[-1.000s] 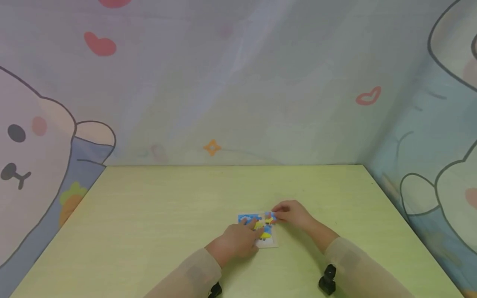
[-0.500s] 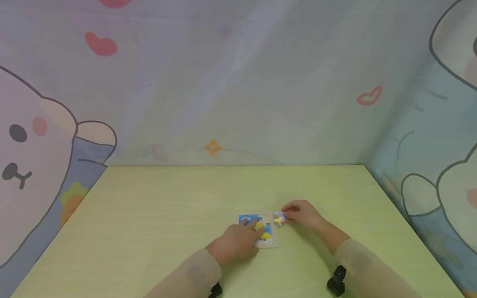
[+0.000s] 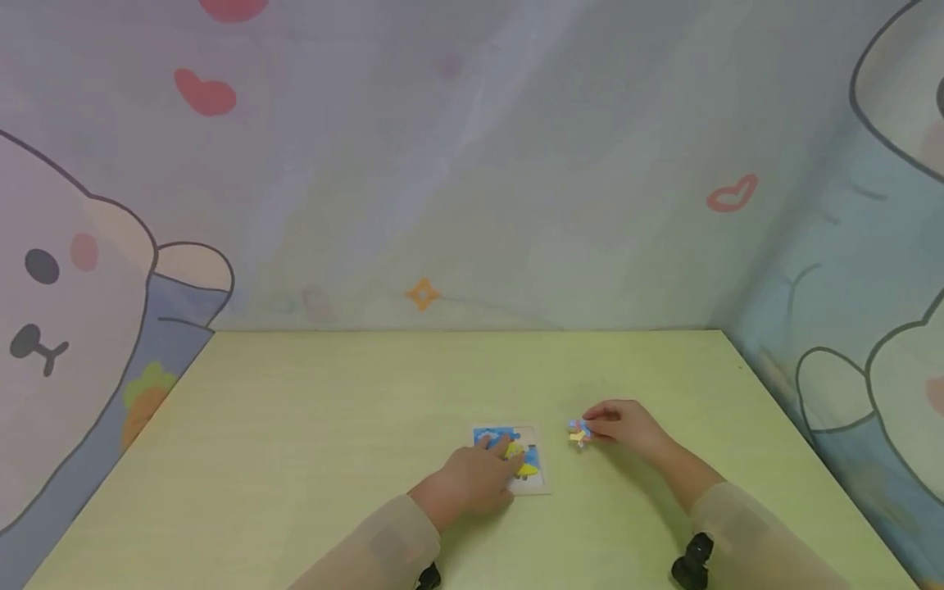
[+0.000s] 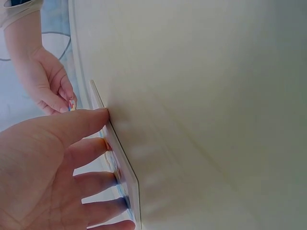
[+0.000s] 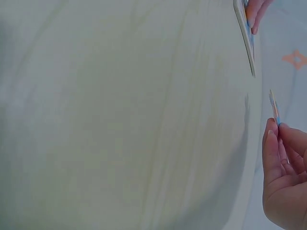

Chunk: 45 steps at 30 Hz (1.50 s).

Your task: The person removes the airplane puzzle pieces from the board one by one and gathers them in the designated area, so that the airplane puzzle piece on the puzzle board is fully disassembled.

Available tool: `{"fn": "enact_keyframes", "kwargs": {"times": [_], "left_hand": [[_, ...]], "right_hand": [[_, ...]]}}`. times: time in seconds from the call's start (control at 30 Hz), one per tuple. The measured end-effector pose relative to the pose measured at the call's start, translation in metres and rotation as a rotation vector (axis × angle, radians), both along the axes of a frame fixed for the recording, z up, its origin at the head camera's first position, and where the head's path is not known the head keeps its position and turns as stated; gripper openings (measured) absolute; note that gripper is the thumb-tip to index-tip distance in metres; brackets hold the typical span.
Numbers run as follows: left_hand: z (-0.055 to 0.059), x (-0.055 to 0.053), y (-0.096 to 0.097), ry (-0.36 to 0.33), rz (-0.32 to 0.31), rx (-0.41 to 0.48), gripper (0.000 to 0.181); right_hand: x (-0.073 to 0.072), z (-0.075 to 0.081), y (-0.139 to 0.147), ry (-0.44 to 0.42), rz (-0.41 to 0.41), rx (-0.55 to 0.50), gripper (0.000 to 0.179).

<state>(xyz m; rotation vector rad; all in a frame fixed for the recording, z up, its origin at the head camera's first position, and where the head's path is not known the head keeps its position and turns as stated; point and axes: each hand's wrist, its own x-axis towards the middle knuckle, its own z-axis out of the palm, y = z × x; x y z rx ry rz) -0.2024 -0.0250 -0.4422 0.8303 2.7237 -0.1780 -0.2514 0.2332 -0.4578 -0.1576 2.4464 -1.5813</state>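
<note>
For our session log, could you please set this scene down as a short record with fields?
Left hand: fingers resting on the puzzle board
Right hand: pinching a puzzle piece between thumb and fingers
Piece position: raised off the table, apart from the board, to its right in the head view
Board: partly filled, with a bare area at its upper right in the head view
Backdrop: pale, printed with hearts and cartoon animals
</note>
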Motion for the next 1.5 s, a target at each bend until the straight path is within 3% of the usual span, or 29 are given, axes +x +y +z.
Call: {"fn": "enact_keyframes", "kwargs": {"times": [0.17,0.37,0.67,1.07,1.5], "left_hand": [[-0.002,0.003,0.000,0.000,-0.005,0.003,0.054],[0.000,0.002,0.001,0.016,-0.007,-0.002,0.053],[0.003,0.000,0.000,0.004,0.001,0.006,0.053],[0.002,0.001,-0.001,-0.018,0.017,0.020,0.053],[-0.001,-0.001,-0.001,0.006,-0.005,0.001,0.053]], "right_hand": [[0.006,0.002,0.011,-0.022,-0.009,-0.038,0.026],[0.007,0.008,0.027,-0.007,-0.049,-0.008,0.031],[0.012,0.004,0.049,-0.014,-0.096,0.017,0.031],[0.017,0.002,0.074,0.007,-0.114,0.089,0.034],[0.014,-0.002,0.097,0.042,-0.141,0.175,0.034]]}}
